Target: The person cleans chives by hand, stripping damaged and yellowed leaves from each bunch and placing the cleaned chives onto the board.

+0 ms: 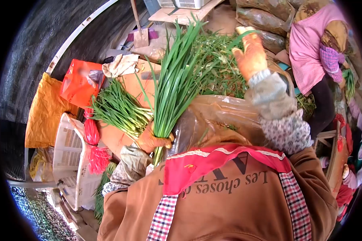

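Observation:
My left hand (155, 139), in an orange-stained glove, is closed round the lower stalks of a large bunch of garlic chives (175, 80). The long flat leaves point up and away from me. My right hand (251, 56), in a similar glove, is raised over loose green trimmings (219, 66). A single green leaf (245, 37) lies across its fingers, which look bent over it, with the thumb apart. Beside my left hand, a second pile of chives (122, 106) rests on a brown cardboard surface (138, 82).
Clear plastic sheeting (225, 108) spreads before me. At left are a white crate (70, 156), red plastic string (96, 156), a red bag (78, 86) and a yellow sack (46, 114). A shovel (140, 36) stands behind. At right, another person in a pink apron (307, 48) bends over greens.

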`<state>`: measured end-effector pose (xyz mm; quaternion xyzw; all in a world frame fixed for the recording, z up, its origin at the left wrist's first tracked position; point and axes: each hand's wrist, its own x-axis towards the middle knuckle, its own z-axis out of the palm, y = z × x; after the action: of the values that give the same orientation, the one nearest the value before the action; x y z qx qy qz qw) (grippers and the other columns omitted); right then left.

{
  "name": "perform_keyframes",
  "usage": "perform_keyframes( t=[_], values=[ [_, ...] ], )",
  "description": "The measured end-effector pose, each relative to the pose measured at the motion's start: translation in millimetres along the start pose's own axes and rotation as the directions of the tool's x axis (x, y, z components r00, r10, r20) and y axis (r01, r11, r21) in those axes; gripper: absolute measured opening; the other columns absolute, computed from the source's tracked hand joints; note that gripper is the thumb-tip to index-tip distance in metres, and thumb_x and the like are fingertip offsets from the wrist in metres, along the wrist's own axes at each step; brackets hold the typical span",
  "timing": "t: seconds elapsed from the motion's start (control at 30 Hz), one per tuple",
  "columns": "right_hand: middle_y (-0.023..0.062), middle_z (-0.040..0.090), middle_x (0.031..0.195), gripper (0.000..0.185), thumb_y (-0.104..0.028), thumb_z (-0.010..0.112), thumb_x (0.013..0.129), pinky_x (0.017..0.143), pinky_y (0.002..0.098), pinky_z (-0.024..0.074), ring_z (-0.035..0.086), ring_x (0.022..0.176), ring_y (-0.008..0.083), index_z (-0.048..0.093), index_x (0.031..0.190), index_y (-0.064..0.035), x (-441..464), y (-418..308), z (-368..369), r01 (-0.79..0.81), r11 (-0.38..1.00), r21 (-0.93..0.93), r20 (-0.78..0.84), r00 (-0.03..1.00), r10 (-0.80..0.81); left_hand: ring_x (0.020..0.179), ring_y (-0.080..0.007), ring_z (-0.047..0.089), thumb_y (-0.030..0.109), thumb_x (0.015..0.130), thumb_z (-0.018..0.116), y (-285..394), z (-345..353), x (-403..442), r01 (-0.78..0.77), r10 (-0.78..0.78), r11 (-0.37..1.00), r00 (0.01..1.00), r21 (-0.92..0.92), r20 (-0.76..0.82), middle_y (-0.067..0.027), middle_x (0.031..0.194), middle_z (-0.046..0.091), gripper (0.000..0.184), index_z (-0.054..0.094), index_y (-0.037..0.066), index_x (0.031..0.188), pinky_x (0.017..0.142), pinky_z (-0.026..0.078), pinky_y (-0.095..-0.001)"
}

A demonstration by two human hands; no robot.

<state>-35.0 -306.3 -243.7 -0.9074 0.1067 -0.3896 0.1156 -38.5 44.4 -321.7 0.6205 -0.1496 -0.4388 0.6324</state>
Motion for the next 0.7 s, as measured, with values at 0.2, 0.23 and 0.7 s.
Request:
perform_keyframes(
  t=[0.2,0.23,0.7],
  values=[
    [0.0079,0.059,0.074,0.012,-0.004,0.051,0.079,0.059,0.0257,0.0469,0.055,0.061,0.0147,0.058,0.087,0.0014,-31.7,-41.1,14.2,-0.788,0.244,0.565,0.81,0.587,0.021,0.066,-0.0171,0.058,-0.005,0.063,0.069,1.6,9.8,8.8,0.019,-0.024,0.997,0.997,0.071,0.072,-0.0099,0.078,0.062,0.04,0.053,0.002,0.099,0.06,0.048,-0.0278],
    [0.0087,0.059,0.076,0.013,-0.004,0.052,0.079,0.059,0.0272,0.0475,0.056,0.063,0.0153,0.058,0.089,0.0007,-36.3,-40.3,18.4,-0.787,0.23,0.572,0.801,0.596,0.048,0.067,-0.0171,0.058,-0.005,0.063,0.068,1.0,10.4,9.6,0.018,-0.022,0.998,0.997,0.06,0.071,-0.0099,0.078,0.062,0.041,0.053,0.001,0.1,0.061,0.048,-0.0278],
    [0.0028,0.057,0.067,0.014,-0.018,0.062,0.079,0.05,0.0231,0.0378,0.048,0.056,0.0097,0.058,0.077,-0.0046,-56.1,-33.5,26.6,-0.835,0.015,0.55,0.834,0.551,0.028,0.069,-0.0157,0.058,0.0,0.063,0.071,-13.3,9.3,18.2,-0.069,0.059,0.993,0.994,0.099,0.095,-0.0082,0.08,0.06,0.043,0.051,0.003,0.102,0.062,0.048,-0.0273]
  ],
)
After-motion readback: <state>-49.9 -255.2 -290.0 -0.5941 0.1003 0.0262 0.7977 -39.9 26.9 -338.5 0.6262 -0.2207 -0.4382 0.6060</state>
